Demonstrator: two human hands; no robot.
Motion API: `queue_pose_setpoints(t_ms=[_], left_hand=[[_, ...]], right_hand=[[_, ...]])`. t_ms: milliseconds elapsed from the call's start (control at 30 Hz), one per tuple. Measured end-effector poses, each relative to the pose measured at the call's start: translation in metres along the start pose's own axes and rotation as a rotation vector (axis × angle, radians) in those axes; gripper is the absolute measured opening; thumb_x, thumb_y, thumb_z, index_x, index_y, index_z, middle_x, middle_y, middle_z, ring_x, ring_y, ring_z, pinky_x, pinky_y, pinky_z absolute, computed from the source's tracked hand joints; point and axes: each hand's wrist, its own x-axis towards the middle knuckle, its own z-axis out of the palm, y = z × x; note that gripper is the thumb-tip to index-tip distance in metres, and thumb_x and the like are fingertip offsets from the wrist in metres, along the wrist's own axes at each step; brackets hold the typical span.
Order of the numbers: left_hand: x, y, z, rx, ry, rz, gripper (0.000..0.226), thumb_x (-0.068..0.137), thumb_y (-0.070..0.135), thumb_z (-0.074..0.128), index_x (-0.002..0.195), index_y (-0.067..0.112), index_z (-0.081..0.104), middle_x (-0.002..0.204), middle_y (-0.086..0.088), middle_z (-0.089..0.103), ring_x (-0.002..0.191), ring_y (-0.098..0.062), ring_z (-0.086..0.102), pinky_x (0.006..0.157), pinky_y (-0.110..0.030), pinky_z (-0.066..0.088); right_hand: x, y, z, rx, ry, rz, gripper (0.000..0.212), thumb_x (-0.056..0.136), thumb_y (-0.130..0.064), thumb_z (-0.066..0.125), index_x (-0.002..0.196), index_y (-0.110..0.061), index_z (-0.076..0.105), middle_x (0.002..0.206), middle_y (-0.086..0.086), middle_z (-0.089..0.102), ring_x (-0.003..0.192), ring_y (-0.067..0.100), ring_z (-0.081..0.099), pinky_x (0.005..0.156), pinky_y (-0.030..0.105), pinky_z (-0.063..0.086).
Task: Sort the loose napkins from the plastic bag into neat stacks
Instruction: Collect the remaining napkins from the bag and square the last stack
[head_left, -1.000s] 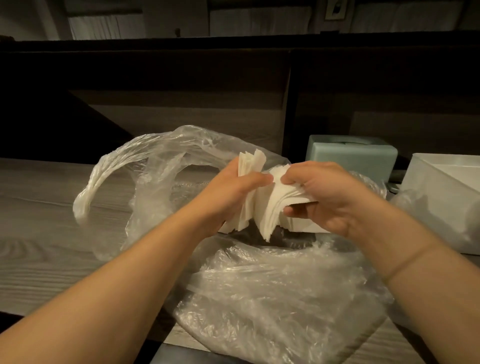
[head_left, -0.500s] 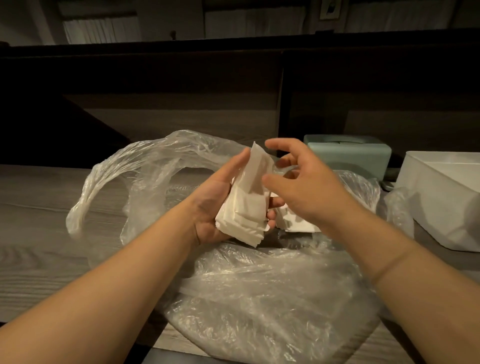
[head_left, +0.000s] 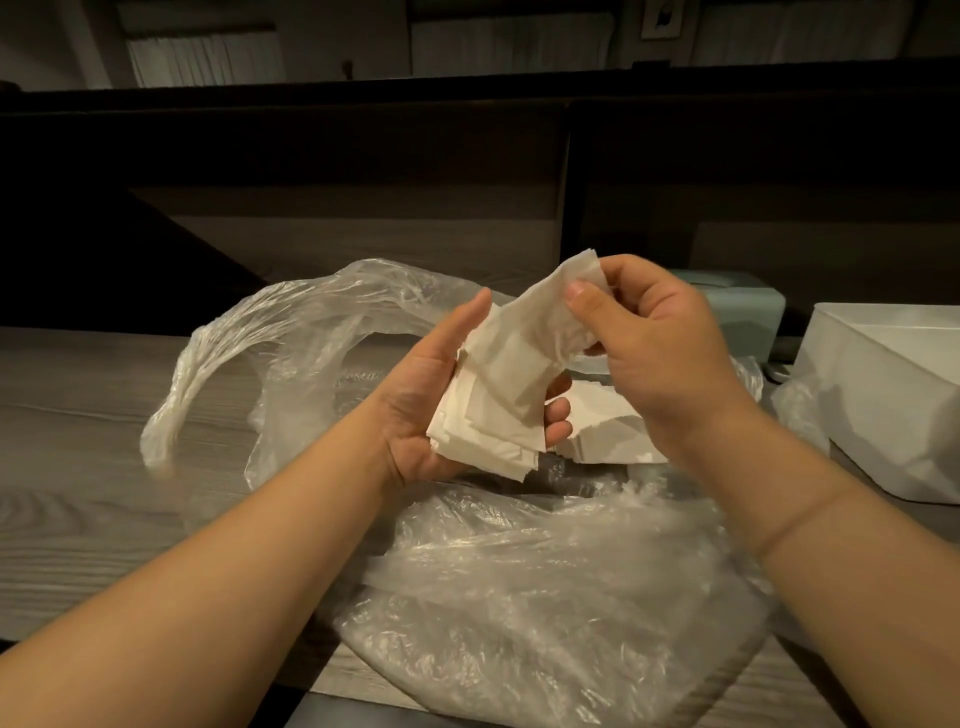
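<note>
A clear plastic bag (head_left: 519, 597) lies crumpled and open on the wooden table. My left hand (head_left: 421, 410) is palm up above it and holds a small stack of white napkins (head_left: 483, 431), fingers curled under its right edge. My right hand (head_left: 660, 338) pinches the top napkin (head_left: 540, 322) between thumb and fingers and lifts its upper corner off the stack. More white napkins (head_left: 602, 436) lie in the bag's mouth, partly hidden behind my hands.
A white plastic bin (head_left: 893, 395) stands at the right edge of the table. A pale green box (head_left: 748, 306) sits behind my right hand. A dark wooden partition (head_left: 363, 171) rises along the back. The table (head_left: 78, 441) extends bare to the left.
My left hand has gathered the napkins into a flat stack on its palm. My right hand, open half a second ago, now pinches the top napkin and has lifted it up.
</note>
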Motion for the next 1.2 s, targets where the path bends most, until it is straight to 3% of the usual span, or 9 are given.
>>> queue_pose_setpoints(t_ms=[200, 367, 500, 600, 733, 933, 1000, 1067, 1200], left_hand=[[-0.001, 0.001, 0.002, -0.047, -0.002, -0.007, 0.084, 0.073, 0.049, 0.084, 0.136, 0.002, 0.053, 0.117, -0.022, 0.064, 0.100, -0.028, 0.061, 0.090, -0.043, 0.057], [0.003, 0.004, -0.003, -0.092, 0.064, -0.007, 0.079, 0.080, 0.042, 0.080, 0.144, 0.005, 0.053, 0.117, -0.018, 0.066, 0.096, -0.029, 0.064, 0.091, -0.043, 0.054], [0.002, 0.003, 0.000, -0.056, 0.040, 0.004, 0.050, 0.094, 0.044, 0.068, 0.120, 0.002, 0.073, 0.119, -0.018, 0.069, 0.104, -0.033, 0.068, 0.102, -0.049, 0.049], [0.002, 0.002, 0.001, 0.005, -0.010, -0.017, 0.054, 0.097, 0.051, 0.058, 0.120, 0.005, 0.074, 0.119, -0.018, 0.068, 0.104, -0.036, 0.066, 0.105, -0.052, 0.046], [0.000, 0.000, 0.002, 0.073, -0.208, -0.082, 0.066, 0.090, 0.065, 0.060, 0.127, 0.011, 0.070, 0.119, -0.019, 0.065, 0.106, -0.039, 0.063, 0.101, -0.052, 0.051], [-0.008, 0.010, -0.001, -0.004, -0.148, 0.071, 0.071, 0.074, 0.030, 0.088, 0.132, 0.001, 0.059, 0.114, -0.018, 0.062, 0.091, -0.026, 0.062, 0.090, -0.042, 0.054], [-0.011, 0.017, -0.002, -0.084, -0.107, 0.170, 0.073, 0.072, 0.024, 0.087, 0.133, 0.000, 0.055, 0.114, -0.019, 0.063, 0.089, -0.025, 0.061, 0.086, -0.040, 0.056], [-0.013, 0.022, -0.004, -0.127, -0.076, 0.240, 0.065, 0.077, 0.026, 0.080, 0.132, 0.002, 0.055, 0.113, -0.019, 0.064, 0.089, -0.024, 0.061, 0.083, -0.039, 0.058], [-0.017, 0.027, -0.002, -0.188, 0.024, 0.333, 0.058, 0.083, 0.033, 0.068, 0.131, 0.003, 0.056, 0.109, -0.018, 0.066, 0.084, -0.023, 0.062, 0.078, -0.036, 0.058]], right_hand=[[0.001, -0.003, -0.002, 0.095, -0.002, 0.003, 0.012, 0.100, -0.019, 0.061, 0.099, -0.026, 0.071, 0.091, -0.009, 0.072, 0.087, 0.006, 0.066, 0.073, 0.020, 0.053], [0.004, -0.017, -0.011, 0.638, -0.188, 0.266, 0.017, 0.096, -0.019, 0.056, 0.108, -0.012, 0.065, 0.087, -0.001, 0.072, 0.077, 0.011, 0.070, 0.068, 0.028, 0.059], [0.001, -0.010, -0.010, 0.062, -0.352, 0.223, 0.013, 0.098, -0.021, 0.061, 0.100, -0.015, 0.073, 0.088, -0.003, 0.075, 0.080, 0.013, 0.068, 0.073, 0.026, 0.056], [-0.004, -0.006, -0.004, -0.154, -0.340, 0.177, 0.010, 0.099, -0.021, 0.064, 0.098, -0.020, 0.074, 0.087, -0.004, 0.076, 0.077, 0.017, 0.073, 0.063, 0.025, 0.060], [-0.007, 0.001, 0.003, -0.205, -0.233, 0.071, 0.008, 0.097, -0.022, 0.067, 0.103, -0.024, 0.072, 0.090, -0.006, 0.073, 0.079, 0.013, 0.072, 0.065, 0.033, 0.063], [-0.008, 0.016, 0.017, -0.040, 0.077, 0.152, 0.014, 0.105, -0.019, 0.049, 0.110, -0.029, 0.058, 0.103, 0.000, 0.067, 0.079, 0.012, 0.070, 0.075, 0.035, 0.060], [-0.008, 0.027, 0.021, -0.223, -0.037, 0.153, 0.020, 0.101, -0.014, 0.048, 0.100, -0.031, 0.059, 0.105, -0.003, 0.069, 0.091, 0.013, 0.067, 0.089, 0.041, 0.057], [-0.015, 0.031, 0.023, -0.573, -0.302, 0.067, 0.016, 0.100, -0.017, 0.055, 0.098, -0.031, 0.061, 0.106, -0.012, 0.061, 0.093, 0.002, 0.057, 0.088, 0.027, 0.050], [-0.020, 0.031, 0.030, -0.895, -0.662, -0.084, 0.028, 0.099, -0.044, 0.058, 0.127, -0.037, 0.058, 0.116, -0.012, 0.056, 0.106, 0.012, 0.051, 0.097, 0.035, 0.040]])
